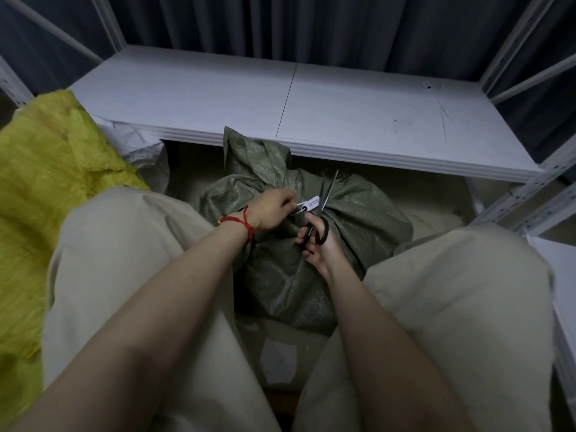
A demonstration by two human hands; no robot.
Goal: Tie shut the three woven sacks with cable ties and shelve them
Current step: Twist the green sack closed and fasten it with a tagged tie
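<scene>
sack on floor under shelf front edge, neck cinched | left hand pinches tie tag | right hand grips scissors, blades apart | we judge: tag runs rightward into blades, trim next

Forearms: both bare to the lower frame edge. Wrist of the left hand: one red braided cord bracelet, showing two crossing strands, with a small gold-coloured bead at its 9 o'clock end. Legs: loose pale beige trousers of plain fabric, one leg at 8 o'clock, one at 4 o'clock.
</scene>
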